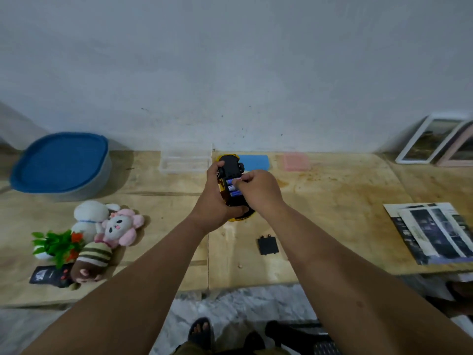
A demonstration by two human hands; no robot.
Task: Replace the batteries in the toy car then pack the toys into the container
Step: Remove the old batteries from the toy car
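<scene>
My left hand [213,198] grips the yellow and black toy car [231,168], held upside down above the table with its battery bay open. Blue batteries [234,187] lie in the bay. My right hand [258,190] pinches the top battery with its fingertips. The black battery cover [267,245] lies on the table below my hands. Plush toys [107,231] lie in a heap at the left, beside a small fake plant [57,245] and a black remote [51,276]. A grey container with a blue lid [61,163] stands at the back left.
A clear plastic box [185,161], a blue box [254,162] and a pink box [296,162] sit along the wall. Framed pictures [432,142] lean at the back right. Printed sheets [435,231] lie at the right edge. A black chair [307,334] stands below the table's front edge.
</scene>
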